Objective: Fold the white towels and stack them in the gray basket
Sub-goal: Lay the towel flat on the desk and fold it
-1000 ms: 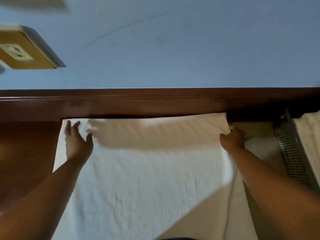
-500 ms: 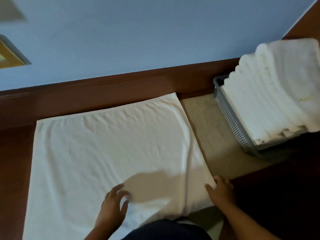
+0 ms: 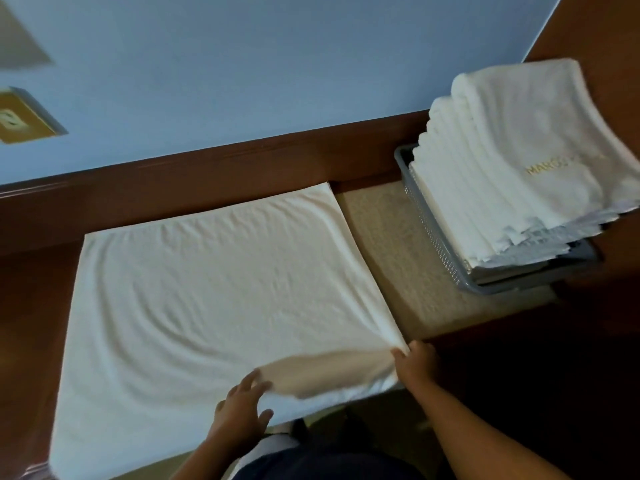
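A large white towel (image 3: 225, 289) lies spread flat beside the gray mesh basket (image 3: 437, 237) of folded white towels (image 3: 519, 150).
The right hand (image 3: 417, 367) seems to pinch its near corner; the left hand (image 3: 239, 410) rests on it, fingers relaxed.

I see a brown wooden floor (image 3: 31, 306) bearing a beige mat (image 3: 391, 258), a spread white towel (image 3: 214, 299) and a gray basket (image 3: 429, 226).

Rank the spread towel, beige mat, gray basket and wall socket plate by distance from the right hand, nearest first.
1. Spread towel: the right hand pinches its near right corner.
2. Beige mat: just beyond the hand.
3. Gray basket: farther back, right, on the mat.
4. Wall socket plate: far left, on the wall.
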`<state>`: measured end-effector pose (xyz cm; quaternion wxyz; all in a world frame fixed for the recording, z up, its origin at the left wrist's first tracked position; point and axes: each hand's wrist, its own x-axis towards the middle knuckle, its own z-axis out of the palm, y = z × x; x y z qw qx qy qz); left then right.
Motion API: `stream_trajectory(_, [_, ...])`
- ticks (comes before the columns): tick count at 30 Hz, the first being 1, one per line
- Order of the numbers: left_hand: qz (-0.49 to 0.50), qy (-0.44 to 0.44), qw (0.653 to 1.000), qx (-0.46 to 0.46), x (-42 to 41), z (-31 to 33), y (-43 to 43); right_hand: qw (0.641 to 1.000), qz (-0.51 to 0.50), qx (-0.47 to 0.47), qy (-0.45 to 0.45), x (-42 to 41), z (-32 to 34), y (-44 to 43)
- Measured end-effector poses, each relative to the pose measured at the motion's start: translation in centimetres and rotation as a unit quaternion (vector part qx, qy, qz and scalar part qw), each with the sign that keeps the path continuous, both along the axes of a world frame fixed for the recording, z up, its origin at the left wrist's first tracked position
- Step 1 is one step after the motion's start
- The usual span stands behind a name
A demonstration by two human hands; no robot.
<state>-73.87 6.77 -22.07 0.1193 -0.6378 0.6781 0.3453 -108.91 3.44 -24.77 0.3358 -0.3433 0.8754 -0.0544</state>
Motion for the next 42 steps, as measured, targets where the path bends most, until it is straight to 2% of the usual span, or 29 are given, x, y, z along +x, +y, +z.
stream_trajectory(3, [0.013,-0.017,1.0,0.005,-1.0,0.1,1.0,0.999,0.016,-0.02,-0.036,-0.2,0.2,1.0])
stream_trajectory(6, [0.024,-0.024,0.999,0.011,-1.7,0.0,1.8,0.994,0.006,-0.027,-0.11,-1.1,0.3,2.0])
stream_trajectory(11, [0.038,-0.031,0.999,0.015,-2.9,-0.1,2.7,0.982,0.123,0.068,-0.129,-4.2,-1.0,4.8])
stream_trajectory(16, [0.04,-0.04,0.998,0.023,-3.0,-0.3,2.5,0.983,0.102,-0.034,-0.152,-5.0,-0.8,6.1])
stream_trajectory(20, [0.032,-0.041,0.998,0.019,-2.8,-0.4,2.8,0.986,0.102,0.0,-0.132,-5.1,-1.6,6.9])
stream_trajectory(25, [0.04,-0.022,0.999,0.018,-2.7,-0.6,3.0,0.986,0.118,-0.047,-0.109,-5.0,-1.0,6.6])
stream_trajectory(29, [0.05,-0.011,0.999,0.015,-2.8,-0.8,3.2,0.989,0.126,0.002,-0.081,-5.5,-1.4,6.9])
stream_trajectory(34, [0.06,0.003,0.998,0.016,-2.2,-0.9,3.8,0.988,0.139,0.005,-0.061,-5.3,-1.8,6.4])
stream_trajectory(39, [0.083,0.023,0.996,0.011,-1.6,-0.8,3.8,0.995,0.096,0.024,-0.025,-4.6,-2.1,6.2])
stream_trajectory(42, [0.11,0.016,0.994,0.001,-1.2,-0.4,3.8,0.998,0.05,-0.035,-0.02,-3.8,-1.4,5.7])
